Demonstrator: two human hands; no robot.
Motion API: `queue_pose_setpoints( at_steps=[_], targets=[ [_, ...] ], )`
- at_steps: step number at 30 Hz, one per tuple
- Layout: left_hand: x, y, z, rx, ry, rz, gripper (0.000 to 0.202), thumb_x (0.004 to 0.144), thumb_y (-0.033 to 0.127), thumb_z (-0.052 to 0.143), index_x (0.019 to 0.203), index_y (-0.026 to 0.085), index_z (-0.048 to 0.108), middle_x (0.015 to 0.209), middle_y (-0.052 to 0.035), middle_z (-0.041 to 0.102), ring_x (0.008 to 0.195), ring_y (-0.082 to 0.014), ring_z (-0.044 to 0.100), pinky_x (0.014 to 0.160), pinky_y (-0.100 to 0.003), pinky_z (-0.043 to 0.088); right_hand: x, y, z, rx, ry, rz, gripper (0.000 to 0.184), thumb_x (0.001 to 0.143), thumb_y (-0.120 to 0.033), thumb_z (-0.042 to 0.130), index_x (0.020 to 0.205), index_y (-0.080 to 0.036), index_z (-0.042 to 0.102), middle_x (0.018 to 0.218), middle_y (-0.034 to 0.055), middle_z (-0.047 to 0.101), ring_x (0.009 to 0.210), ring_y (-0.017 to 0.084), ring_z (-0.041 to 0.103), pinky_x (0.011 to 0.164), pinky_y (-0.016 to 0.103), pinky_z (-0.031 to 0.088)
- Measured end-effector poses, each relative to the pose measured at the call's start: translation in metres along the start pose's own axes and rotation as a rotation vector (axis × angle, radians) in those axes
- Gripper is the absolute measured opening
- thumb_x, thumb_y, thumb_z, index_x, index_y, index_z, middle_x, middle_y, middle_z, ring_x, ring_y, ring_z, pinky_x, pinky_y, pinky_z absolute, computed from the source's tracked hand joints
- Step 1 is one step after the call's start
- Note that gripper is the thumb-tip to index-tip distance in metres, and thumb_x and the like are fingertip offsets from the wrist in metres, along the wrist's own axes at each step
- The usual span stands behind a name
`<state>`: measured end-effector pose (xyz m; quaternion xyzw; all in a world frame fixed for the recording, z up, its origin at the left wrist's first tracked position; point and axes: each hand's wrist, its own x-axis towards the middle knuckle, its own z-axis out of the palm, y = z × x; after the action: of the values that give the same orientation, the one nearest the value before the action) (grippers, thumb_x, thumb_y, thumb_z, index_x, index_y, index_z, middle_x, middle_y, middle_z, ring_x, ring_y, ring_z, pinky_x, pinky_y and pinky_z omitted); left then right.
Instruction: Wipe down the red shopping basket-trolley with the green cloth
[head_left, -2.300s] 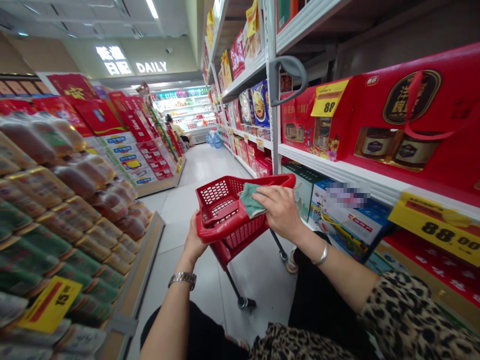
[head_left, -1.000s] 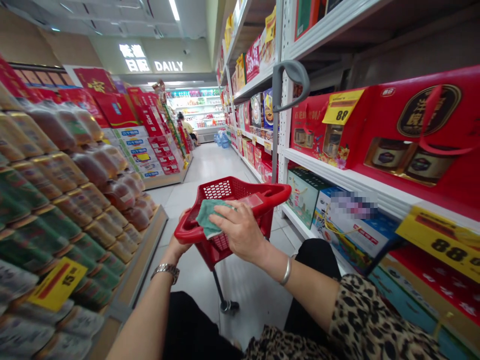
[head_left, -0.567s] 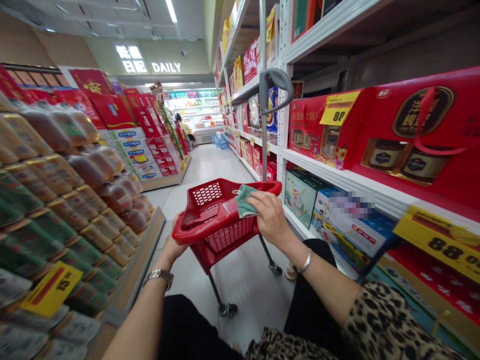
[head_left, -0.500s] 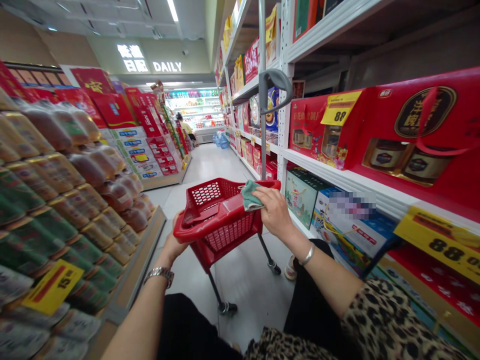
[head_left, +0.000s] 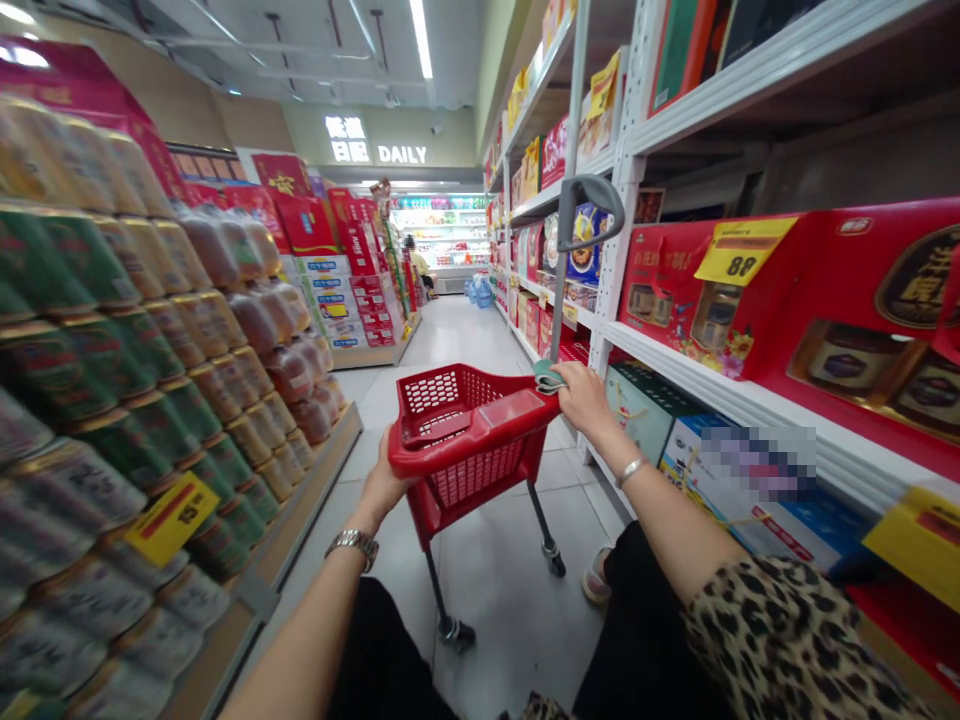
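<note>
In front of me stands a red plastic shopping basket trolley [head_left: 487,425] on dark legs with wheels. My left hand [head_left: 384,482] is closed round the left end of its near rim, the fingertips hidden behind the plastic. My right hand [head_left: 583,402] holds a folded green cloth [head_left: 549,376] against the right corner of the rim, near the foot of the tall pole. A grey handle [head_left: 591,215] tops that part of the pole. Inside the basket the red slatted wall shows, and no goods are visible.
Stacked drink cans [head_left: 112,400] on a low platform line my left. White shelving [head_left: 675,365] with red gift boxes [head_left: 847,300] runs close on my right. A tiled aisle [head_left: 457,330] leads to lit fridges, where a person [head_left: 420,268] sits low down.
My right hand has slid the cloth rightward along the rim to the corner by the pole. My left hand keeps its hold. The view has turned slightly left.
</note>
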<state>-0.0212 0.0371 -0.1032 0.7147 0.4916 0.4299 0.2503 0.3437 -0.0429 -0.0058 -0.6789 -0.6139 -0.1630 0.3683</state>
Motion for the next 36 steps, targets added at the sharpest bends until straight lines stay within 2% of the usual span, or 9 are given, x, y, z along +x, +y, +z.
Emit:
queue_pose_setpoints(
  at_steps=[2,5,10,13,17,21,27,32,36],
  targets=[
    [-0.019,-0.003,0.003,0.016,0.044,-0.040,0.096,0.062,0.020,0.081,0.151,0.019,0.044,0.138,-0.0161,0.067,0.122,-0.0334,0.067,0.102,-0.046,0.055,-0.004,0.004,0.007,0.018,0.059,-0.025,0.048,0.082,-0.007,0.047,0.118,-0.019,0.076,0.119,0.0113,0.074,0.111,0.027,0.062,0.100,0.040,0.045],
    [-0.048,0.001,0.002,0.041,0.265,-0.040,0.093,0.070,0.020,0.073,0.157,0.020,0.038,0.148,-0.0184,0.059,0.137,-0.0336,0.059,0.112,-0.049,0.050,-0.006,0.008,0.014,0.039,0.127,-0.043,0.045,0.080,-0.007,0.047,0.112,-0.019,0.077,0.114,0.0109,0.074,0.108,0.027,0.061,0.099,0.040,0.044],
    [-0.059,0.050,-0.011,0.054,0.608,0.250,0.055,0.087,0.020,0.055,0.142,0.018,0.053,0.130,-0.0151,0.069,0.127,-0.0266,0.065,0.116,-0.046,0.046,-0.005,0.005,0.018,0.032,0.168,-0.020,0.041,0.082,-0.009,0.046,0.107,-0.018,0.077,0.110,0.0117,0.073,0.104,0.028,0.060,0.097,0.041,0.043],
    [-0.047,0.084,-0.016,-0.021,0.563,0.308,0.041,0.095,0.027,0.048,0.135,0.018,0.056,0.114,-0.0110,0.075,0.112,-0.0236,0.070,0.108,-0.044,0.051,-0.007,-0.001,0.017,0.011,0.167,-0.013,0.041,0.082,-0.010,0.045,0.107,-0.019,0.077,0.110,0.0114,0.073,0.104,0.027,0.060,0.095,0.040,0.043],
    [-0.034,0.107,-0.015,-0.149,0.365,0.191,0.037,0.099,0.036,0.045,0.128,0.018,0.061,0.080,-0.0017,0.074,0.079,-0.0198,0.072,0.082,-0.035,0.055,-0.010,-0.007,0.017,-0.001,0.202,-0.018,0.041,0.082,-0.010,0.045,0.106,-0.020,0.077,0.110,0.0105,0.074,0.103,0.027,0.060,0.094,0.039,0.043],
    [-0.030,0.105,-0.014,-0.163,0.339,0.198,0.033,0.098,0.037,0.044,0.110,0.019,0.069,0.071,0.0013,0.065,0.069,-0.0171,0.064,0.071,-0.030,0.049,-0.013,-0.008,0.017,0.014,0.232,0.001,0.040,0.082,-0.011,0.045,0.105,-0.020,0.077,0.110,0.0104,0.073,0.103,0.027,0.061,0.095,0.040,0.044],
    [-0.027,0.099,-0.011,-0.300,0.330,0.182,0.032,0.096,0.033,0.043,0.115,0.019,0.065,0.063,0.0051,0.054,0.059,-0.0142,0.052,0.064,-0.027,0.043,-0.030,-0.021,0.013,0.167,0.292,-0.055,0.047,0.080,-0.010,0.043,0.112,-0.020,0.075,0.114,0.0107,0.073,0.111,0.026,0.061,0.105,0.044,0.045],
    [-0.023,0.097,-0.011,-0.389,0.275,0.136,0.026,0.089,0.032,0.048,0.106,0.020,0.063,0.063,0.0052,0.051,0.058,-0.0146,0.048,0.061,-0.027,0.040,-0.061,-0.054,0.009,0.351,0.360,-0.134,0.049,0.086,-0.013,0.044,0.125,-0.024,0.071,0.121,0.0109,0.071,0.118,0.028,0.061,0.108,0.050,0.046],
    [-0.021,0.095,-0.012,-0.410,0.234,0.140,0.020,0.087,0.030,0.048,0.098,0.020,0.061,0.062,0.0052,0.050,0.057,-0.0143,0.045,0.059,-0.027,0.038,-0.078,-0.089,0.010,0.407,0.315,-0.329,0.050,0.088,-0.010,0.045,0.128,-0.026,0.070,0.127,0.0091,0.070,0.123,0.027,0.060,0.110,0.050,0.046]
  ],
)
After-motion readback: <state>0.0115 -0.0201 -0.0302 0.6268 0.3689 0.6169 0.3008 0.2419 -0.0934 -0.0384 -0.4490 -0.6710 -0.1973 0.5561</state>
